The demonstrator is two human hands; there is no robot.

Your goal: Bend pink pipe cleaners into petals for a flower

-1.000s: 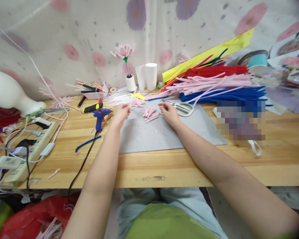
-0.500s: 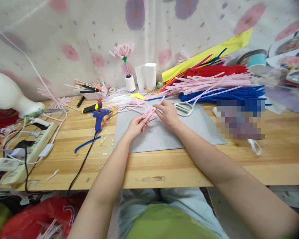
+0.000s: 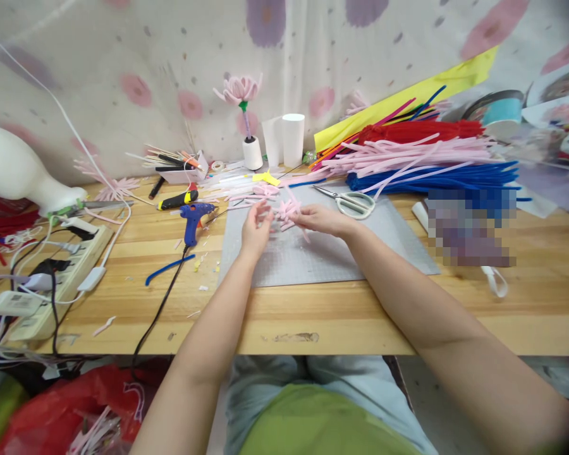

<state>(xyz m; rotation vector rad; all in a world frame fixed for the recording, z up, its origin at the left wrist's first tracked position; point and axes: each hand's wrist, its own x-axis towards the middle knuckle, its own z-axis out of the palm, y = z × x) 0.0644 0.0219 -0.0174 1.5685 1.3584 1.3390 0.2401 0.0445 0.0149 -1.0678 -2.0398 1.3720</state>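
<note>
Pink fuzzy strips sit over the grey mat, pinched by the right hand; left hand, fingers loosely parted, hovers just beside, seemingly empty, contact unclear. Scissors and glue gun flank the work, likely for easy reach.

A power strip is crowded with plugs at the table's left, and a red plastic bag is seen below. A yellow sheet is set before the flower-printed curtain, behind bundled red pipe cleaners
</note>
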